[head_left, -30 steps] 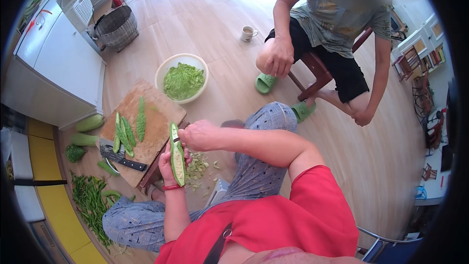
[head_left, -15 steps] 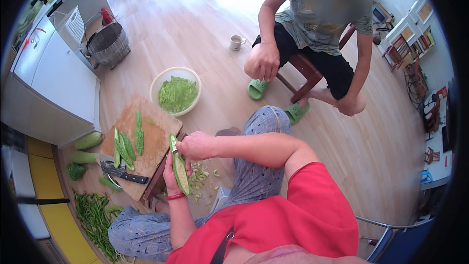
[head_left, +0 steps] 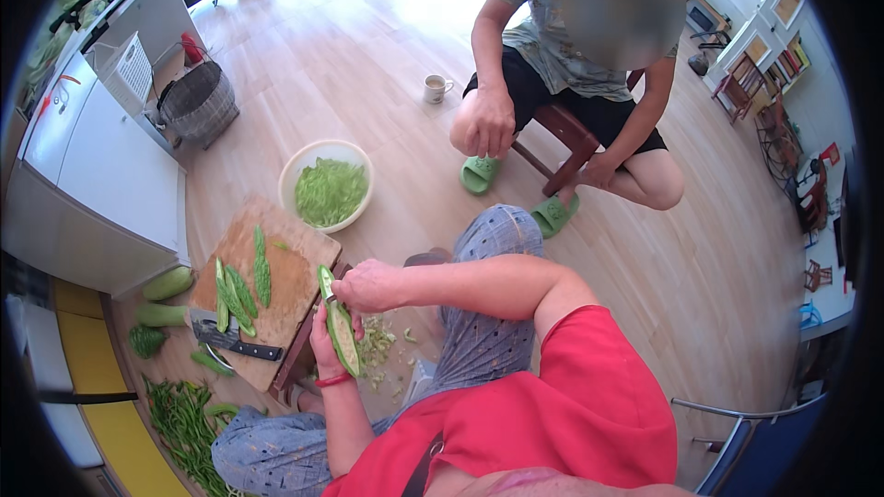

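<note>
Currently, left hand [head_left: 326, 348]: wrapped around the halved gourd [head_left: 344, 339] from below, fingertips showing along its right edge; a red band [head_left: 333, 379] circles the wrist.
Right hand [head_left: 365, 285]: closed at the gourd's upper end, gripping a small tool [head_left: 331, 298] that is mostly hidden by the fingers; its metallic-looking tip meets the cut face.
Halved gourd: held just beside the right edge of the chopping board, tilted, its pale inside facing up and its green skin showing along the rim.
Chopping board [head_left: 299, 262]: lies on a low, dark red worktop [head_left: 296, 361] and carries several bumpy green gourd pieces [head_left: 241, 294], set lengthwise.
Cleaver [head_left: 249, 347]: rests at the board's near left corner, black handle pointing right, blade reaching past the edge.
Bowl [head_left: 285, 186]: pale and round, on the floor just beyond the board, holding a heap of light green slices [head_left: 330, 191].
Scraps [head_left: 376, 346]: scattered over the floor, right of the halved gourd.
Floor at left: two long green vegetables [head_left: 168, 283], a dark round bumpy one [head_left: 146, 341] and a pile of slender green peppers [head_left: 184, 423].
Other person [head_left: 575, 64]: sits on a dark red seat [head_left: 564, 134] in green sandals [head_left: 555, 214], one hand hanging by a knee; a mug [head_left: 435, 88] stands nearby.
Wicker basket [head_left: 198, 106]: beside the white cabinet [head_left: 110, 147].
</note>
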Demonstrator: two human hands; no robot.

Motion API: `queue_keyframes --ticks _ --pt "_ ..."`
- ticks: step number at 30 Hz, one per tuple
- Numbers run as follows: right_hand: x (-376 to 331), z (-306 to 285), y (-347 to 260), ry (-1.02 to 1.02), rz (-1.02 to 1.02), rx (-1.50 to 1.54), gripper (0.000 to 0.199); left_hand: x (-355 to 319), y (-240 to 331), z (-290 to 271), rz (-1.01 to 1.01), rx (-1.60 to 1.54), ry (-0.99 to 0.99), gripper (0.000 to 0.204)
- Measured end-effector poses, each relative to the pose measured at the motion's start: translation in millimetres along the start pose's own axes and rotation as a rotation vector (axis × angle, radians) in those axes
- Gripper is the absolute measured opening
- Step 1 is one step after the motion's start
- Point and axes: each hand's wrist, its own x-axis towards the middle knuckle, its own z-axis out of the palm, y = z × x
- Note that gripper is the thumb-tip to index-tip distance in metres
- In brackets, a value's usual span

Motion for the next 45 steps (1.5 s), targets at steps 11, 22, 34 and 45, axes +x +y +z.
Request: queue_keyframes --ticks 11,22,34,45 --pt "0 6 5 0.030 -0.003 -0.018 0.021 3 -2 1 -0.007 -0.003 0.025 0.040" --pt "17 -3 8 0.045 0.043 -0.048 0.018 0 10 3 -0.024 -0.079 0.081 0.034" --pt "12 -22 9 0.150 0.177 -0.216 0.012 -9 13 21 0.066 -0.061 -0.061 0.040" --pt "11 -7 -2 0.056 0.064 -0.179 0.017 -13 19 27 0.122 0.117 -0.021 0.044"
